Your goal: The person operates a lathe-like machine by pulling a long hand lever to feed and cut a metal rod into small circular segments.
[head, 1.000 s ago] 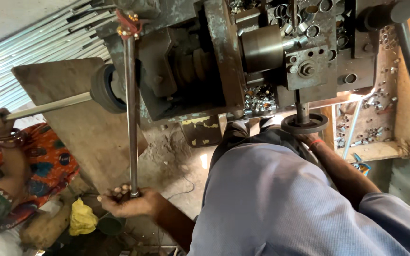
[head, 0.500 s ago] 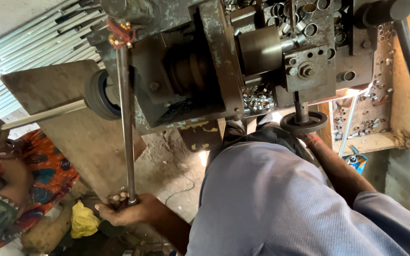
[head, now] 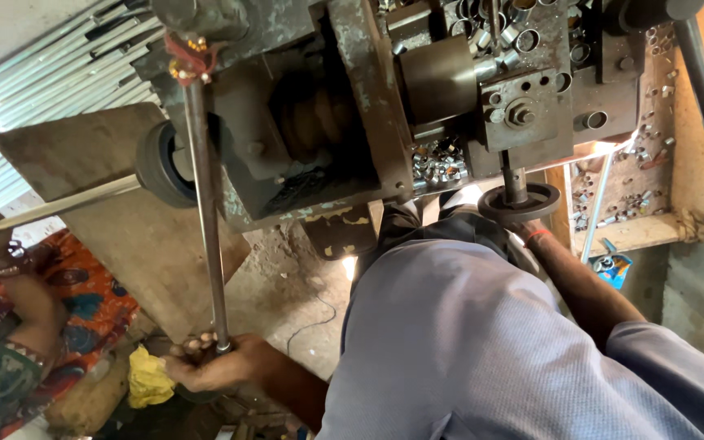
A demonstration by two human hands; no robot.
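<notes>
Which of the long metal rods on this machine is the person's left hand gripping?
The upright lever rod with red cloth at its top; the left hand grips its lower end.

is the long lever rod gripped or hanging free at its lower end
Gripped: the left hand is closed round the bottom of the lever rod.

No packages, labels, signs or screens are in view.

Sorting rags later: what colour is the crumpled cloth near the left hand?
Yellow cloth, clearest in the head view.
</notes>
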